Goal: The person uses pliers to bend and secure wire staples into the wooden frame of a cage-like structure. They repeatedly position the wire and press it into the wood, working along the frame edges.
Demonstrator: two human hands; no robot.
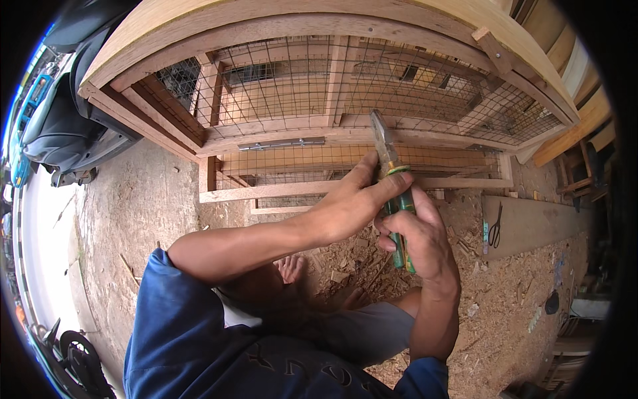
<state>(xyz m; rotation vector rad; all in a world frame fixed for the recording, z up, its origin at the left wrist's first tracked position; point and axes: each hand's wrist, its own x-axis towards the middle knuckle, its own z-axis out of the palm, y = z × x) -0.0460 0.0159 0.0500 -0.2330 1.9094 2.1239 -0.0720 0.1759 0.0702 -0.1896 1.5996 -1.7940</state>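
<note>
Right in the middle, a pair of green-handled pliers (pixel 393 193) points up at the wire mesh (pixel 372 86) of a wooden cage (pixel 279 26) lying on the sawdust-strewn ground (pixel 505 299). The right hand (pixel 422 239) is wrapped tight around the handles; the left hand (pixel 352 199) pinches the pliers just below the metal nose. Scissors (pixel 495 227) lie on a board (pixel 531 223) to the right, well apart. A parked scooter (pixel 73 113) stands at far left.

My right hand (pixel 417 236) gripped green-handled metal pliers (pixel 392 183), my left hand (pixel 352 203) steadying them against the wooden wire-mesh cage (pixel 319 86).
</note>
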